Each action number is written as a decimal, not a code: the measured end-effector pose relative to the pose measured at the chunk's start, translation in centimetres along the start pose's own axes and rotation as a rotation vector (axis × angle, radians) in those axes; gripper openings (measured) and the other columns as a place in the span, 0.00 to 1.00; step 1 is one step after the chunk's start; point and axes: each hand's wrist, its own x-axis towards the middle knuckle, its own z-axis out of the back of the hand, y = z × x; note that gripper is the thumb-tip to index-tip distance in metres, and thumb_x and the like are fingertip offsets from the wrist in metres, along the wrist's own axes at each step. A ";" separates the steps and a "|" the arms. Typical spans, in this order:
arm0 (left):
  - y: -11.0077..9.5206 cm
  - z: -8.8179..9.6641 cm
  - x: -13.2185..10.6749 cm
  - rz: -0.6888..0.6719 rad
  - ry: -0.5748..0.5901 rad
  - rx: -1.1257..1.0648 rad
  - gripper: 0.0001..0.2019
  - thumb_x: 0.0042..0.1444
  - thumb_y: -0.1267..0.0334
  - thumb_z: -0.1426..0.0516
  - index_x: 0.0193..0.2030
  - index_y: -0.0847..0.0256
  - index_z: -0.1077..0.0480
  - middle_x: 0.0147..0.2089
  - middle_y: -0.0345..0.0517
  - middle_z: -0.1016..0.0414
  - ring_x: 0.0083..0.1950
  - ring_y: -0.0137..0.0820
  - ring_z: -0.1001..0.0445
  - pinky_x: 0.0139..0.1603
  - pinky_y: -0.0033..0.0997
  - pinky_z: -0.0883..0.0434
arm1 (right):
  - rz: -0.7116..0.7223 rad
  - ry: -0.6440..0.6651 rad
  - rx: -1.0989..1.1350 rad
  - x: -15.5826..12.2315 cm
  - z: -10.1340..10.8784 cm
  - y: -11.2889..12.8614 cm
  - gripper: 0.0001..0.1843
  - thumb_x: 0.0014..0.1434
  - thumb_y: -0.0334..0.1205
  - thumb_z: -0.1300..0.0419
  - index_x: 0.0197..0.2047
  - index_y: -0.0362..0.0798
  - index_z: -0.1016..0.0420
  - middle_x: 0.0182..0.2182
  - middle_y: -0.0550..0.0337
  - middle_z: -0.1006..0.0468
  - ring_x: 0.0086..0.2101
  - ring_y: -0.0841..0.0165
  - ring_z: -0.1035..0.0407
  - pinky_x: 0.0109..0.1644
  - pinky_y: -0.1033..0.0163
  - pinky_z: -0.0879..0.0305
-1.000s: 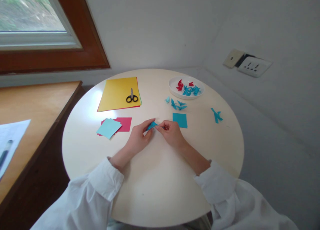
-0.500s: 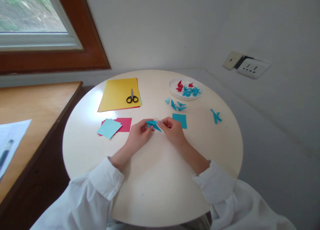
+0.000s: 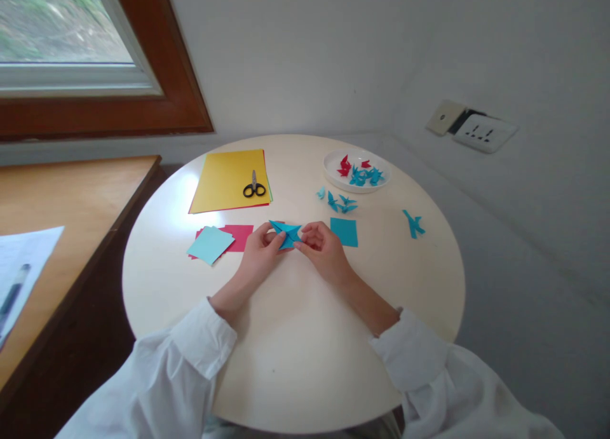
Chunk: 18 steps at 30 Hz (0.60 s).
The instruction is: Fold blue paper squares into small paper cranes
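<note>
Over the middle of the round table (image 3: 305, 363), my left hand (image 3: 260, 248) is closed on a partly folded piece of blue origami paper (image 3: 290, 233), its thumb pressed on the front. The paper has several pointed corners, one sticking up to the left. My right hand (image 3: 325, 249) pinches the paper's right corner at the thumb tip, its other fingers curled. Thin reddish edges show above and below the paper; what they belong to is hidden. Just right of my right hand lies a flat blue paper square (image 3: 344, 232). Light blue squares (image 3: 210, 245) overlap pink squares (image 3: 241, 237) on the left.
Black-handled scissors (image 3: 254, 189) rest on large yellow sheets (image 3: 223, 178) at the back left. A white dish (image 3: 333, 180) holds red and blue folded cranes. Several blue cranes (image 3: 346, 204) stand before it. Blue scraps (image 3: 413, 224) lie right. A wooden desk (image 3: 95, 185) adjoins left.
The blue paper has been turned and opened wider, so a point now sticks up left and more of its face shows. My right fingers have moved from its top to its right corner.
</note>
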 end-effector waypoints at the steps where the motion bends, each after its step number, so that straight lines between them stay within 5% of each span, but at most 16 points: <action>1: 0.0 0.1 0.0 0.010 -0.016 0.002 0.14 0.50 0.61 0.43 0.44 0.61 0.33 0.25 0.37 0.30 0.27 0.26 0.31 0.31 0.27 0.31 | -0.011 0.007 0.022 0.0 0.0 0.0 0.14 0.42 0.39 0.36 0.31 0.50 0.36 0.24 0.67 0.29 0.26 0.72 0.33 0.34 0.64 0.34; 5: 0.2 0.3 -0.1 0.007 -0.105 0.100 0.25 0.49 0.68 0.45 0.56 0.56 0.39 0.20 0.31 0.37 0.21 0.22 0.38 0.23 0.21 0.39 | -0.073 0.022 0.095 0.1 0.0 -0.2 0.16 0.39 0.39 0.33 0.31 0.50 0.35 0.24 0.67 0.29 0.26 0.72 0.31 0.34 0.64 0.33; 18: -0.1 0.4 -0.2 -0.030 -0.069 0.211 0.20 0.48 0.62 0.41 0.50 0.55 0.35 0.19 0.32 0.38 0.22 0.24 0.38 0.22 0.20 0.41 | -0.115 -0.049 0.107 0.6 0.1 0.1 0.16 0.41 0.49 0.35 0.28 0.46 0.28 0.22 0.60 0.23 0.21 0.69 0.29 0.23 0.66 0.39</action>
